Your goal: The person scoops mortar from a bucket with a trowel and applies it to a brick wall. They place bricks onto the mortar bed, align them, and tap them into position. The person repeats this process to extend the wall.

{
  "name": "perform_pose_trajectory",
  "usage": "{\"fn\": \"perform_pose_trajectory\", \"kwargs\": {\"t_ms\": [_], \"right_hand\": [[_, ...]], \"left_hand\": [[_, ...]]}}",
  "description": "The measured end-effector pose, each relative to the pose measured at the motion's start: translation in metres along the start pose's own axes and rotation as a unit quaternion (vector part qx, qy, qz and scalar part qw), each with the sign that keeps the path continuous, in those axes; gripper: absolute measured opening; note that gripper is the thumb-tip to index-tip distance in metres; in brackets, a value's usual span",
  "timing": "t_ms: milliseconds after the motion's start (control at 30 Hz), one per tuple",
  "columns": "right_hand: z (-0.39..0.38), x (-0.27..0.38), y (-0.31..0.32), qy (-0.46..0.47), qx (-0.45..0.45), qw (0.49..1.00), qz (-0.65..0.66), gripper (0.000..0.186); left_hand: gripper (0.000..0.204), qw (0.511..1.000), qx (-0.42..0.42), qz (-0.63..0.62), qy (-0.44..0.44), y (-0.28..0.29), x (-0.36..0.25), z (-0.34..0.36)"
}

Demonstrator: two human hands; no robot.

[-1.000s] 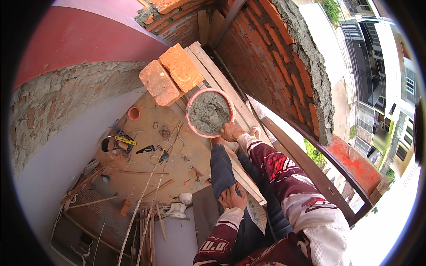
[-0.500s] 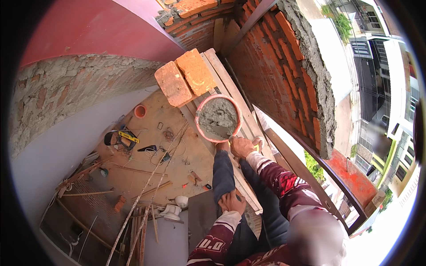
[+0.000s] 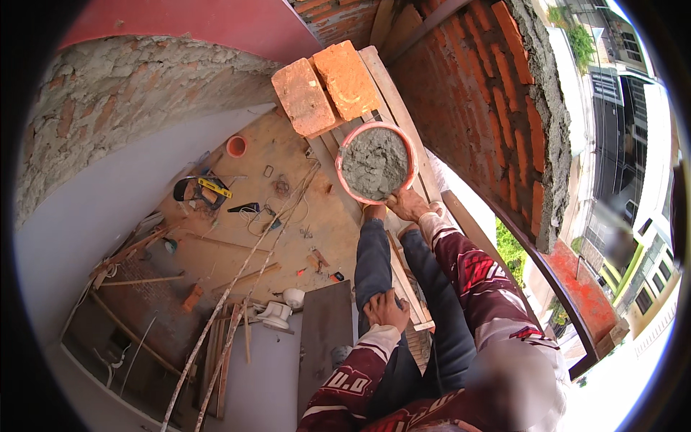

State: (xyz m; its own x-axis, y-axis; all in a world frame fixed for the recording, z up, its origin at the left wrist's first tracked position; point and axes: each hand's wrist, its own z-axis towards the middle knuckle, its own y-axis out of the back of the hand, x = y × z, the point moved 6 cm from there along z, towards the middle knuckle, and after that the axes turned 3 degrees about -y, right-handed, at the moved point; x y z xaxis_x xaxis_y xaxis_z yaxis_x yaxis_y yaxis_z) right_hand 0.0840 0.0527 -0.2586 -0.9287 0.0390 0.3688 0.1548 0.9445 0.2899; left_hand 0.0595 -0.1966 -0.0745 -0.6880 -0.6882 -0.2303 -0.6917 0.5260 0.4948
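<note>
Pinkish-red bucket stands on wooden planks near their left edge, just beyond the right grip clasping its rim; rough grey mortar fills it. The left grip spreads over a leg.

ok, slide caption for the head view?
Right hand on a bucket of grey mortar, left hand on the left leg, bricks beyond.

Planks w/ bricks, mortar bkt

Maroon-and-white sleeves, dark trousers
</note>
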Motion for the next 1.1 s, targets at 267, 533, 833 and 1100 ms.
{"fn": "perform_pose_trajectory", "kwargs": {"t_ms": [267, 533, 833, 1100], "right_hand": [[-0.046, -0.043, 0.004, -0.008, 0.021, 0.999, 0.048, 0.048], [-0.109, -0.055, 0.065, 0.016, -0.037, 0.946, 0.321, 0.034], [-0.173, -0.064, 0.257, 0.036, -0.32, 0.821, 0.472, 0.043], [-0.174, -0.032, 0.423, 0.037, -0.586, 0.783, 0.206, 0.045]], "left_hand": [[0.051, 1.0, -0.008, 0.007, -0.009, 0.002, 0.005, 0.0], [0.049, 0.999, -0.01, 0.037, -0.006, 0.017, -0.005, 0.007], [0.055, 0.998, 0.041, 0.052, -0.008, 0.029, -0.016, 0.014], [0.054, 0.995, 0.05, 0.089, -0.009, 0.034, -0.016, 0.017]]}}
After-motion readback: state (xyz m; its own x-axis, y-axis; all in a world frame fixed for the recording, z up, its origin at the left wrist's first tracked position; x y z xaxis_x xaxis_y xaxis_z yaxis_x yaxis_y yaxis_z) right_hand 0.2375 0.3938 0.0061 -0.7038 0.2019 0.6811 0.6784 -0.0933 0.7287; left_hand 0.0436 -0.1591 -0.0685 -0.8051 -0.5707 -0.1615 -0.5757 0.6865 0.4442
